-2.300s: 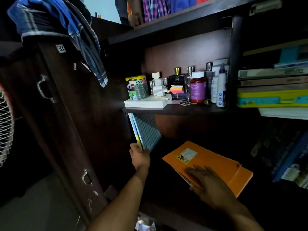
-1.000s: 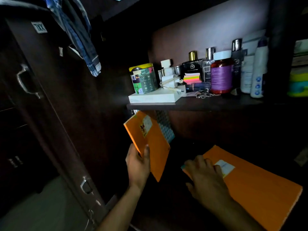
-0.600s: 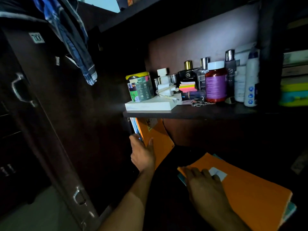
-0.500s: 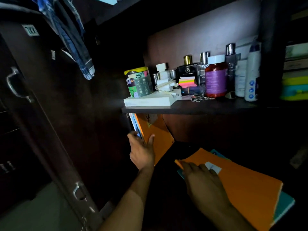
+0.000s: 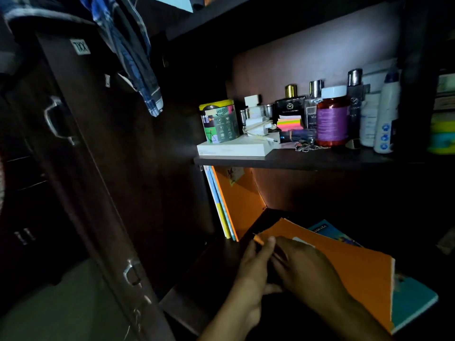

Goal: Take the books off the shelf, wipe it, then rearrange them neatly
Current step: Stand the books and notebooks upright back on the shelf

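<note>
A: How far along was it?
B: Late, I'd judge. Some books [image 5: 227, 205] stood upright at the shelf's [image 5: 216, 264] left wall; an orange book [image 5: 349, 264] and a teal one [image 5: 413, 299] lay flat beside them, waiting.
A: And the hands?
B: The left hand [image 5: 253, 269] pinched the orange book's corner; the right hand [image 5: 305, 269] pressed open on its cover

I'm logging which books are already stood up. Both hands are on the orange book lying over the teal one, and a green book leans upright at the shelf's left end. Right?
Not quite: the head view shows the upright book is orange, not green. Both the left hand and right hand are at the flat orange book over the teal book.
</note>
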